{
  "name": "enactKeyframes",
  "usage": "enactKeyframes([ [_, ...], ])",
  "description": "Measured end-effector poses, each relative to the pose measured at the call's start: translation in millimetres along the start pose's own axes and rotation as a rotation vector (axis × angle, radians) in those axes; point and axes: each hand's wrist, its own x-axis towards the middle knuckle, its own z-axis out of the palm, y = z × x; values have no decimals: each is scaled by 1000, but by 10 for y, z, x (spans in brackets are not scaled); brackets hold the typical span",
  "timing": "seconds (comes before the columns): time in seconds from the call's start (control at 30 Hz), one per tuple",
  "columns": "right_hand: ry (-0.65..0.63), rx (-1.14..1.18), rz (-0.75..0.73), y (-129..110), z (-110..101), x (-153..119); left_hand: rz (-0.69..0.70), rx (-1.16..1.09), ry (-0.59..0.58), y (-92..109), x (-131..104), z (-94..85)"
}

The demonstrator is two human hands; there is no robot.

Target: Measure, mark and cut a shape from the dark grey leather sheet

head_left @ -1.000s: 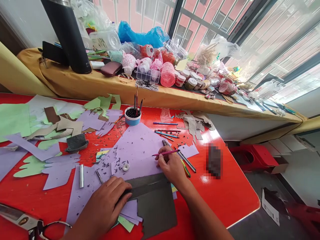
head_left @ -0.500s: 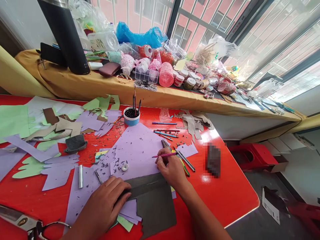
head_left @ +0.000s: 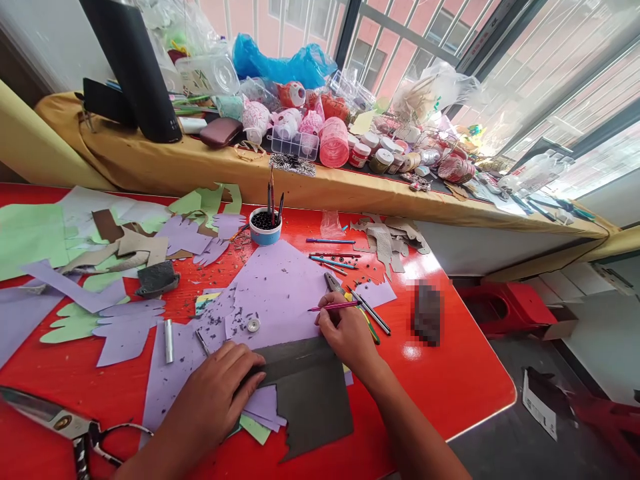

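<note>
A dark grey sheet [head_left: 315, 407] that looks like leather, ragged along its lower left edge, lies over purple and green paper pieces. My left hand [head_left: 220, 387] is closed on its left end, thumb below and fingers above. Between the fingers of my right hand [head_left: 347, 337] is a slim magenta pen [head_left: 335, 306], held nearly level with its tip pointing left. That hand rests at the sheet's upper right corner. Beside it lie pliers [head_left: 333, 283] with yellow-green handles and a silver pen [head_left: 373, 312]. A round metal piece [head_left: 253, 325] sits on the large purple paper [head_left: 280, 287].
Large scissors [head_left: 65, 423] lie at lower left near a metal tube [head_left: 169, 341]. A blue-and-white cup [head_left: 265, 235] with dark beads and upright tools stands at the back. Paper and leather scraps [head_left: 135, 247] cover the left. A crowded ledge [head_left: 215, 163] runs behind the red table [head_left: 450, 393].
The view has shifted slightly, so the table's things appear a little higher. Both hands keep nearly the same hold on the sheet and the pen.
</note>
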Motion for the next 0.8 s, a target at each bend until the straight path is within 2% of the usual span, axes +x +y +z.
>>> enactKeyframes([
  [0.33, -44, 450, -8, -13, -48, -213, 37, 92, -28, -25, -53, 11],
  [0.5, -64, 456, 14, 45, -34, -371, 63, 149, -54, -13, -64, 29],
  [0.63, -61, 400, -36, 87, -4, -473, 115, 252, -46, 41, -33, -1],
  [0.8, -60, 322, -131, 148, 15, -582, 178, 394, 45, 226, -99, -67],
])
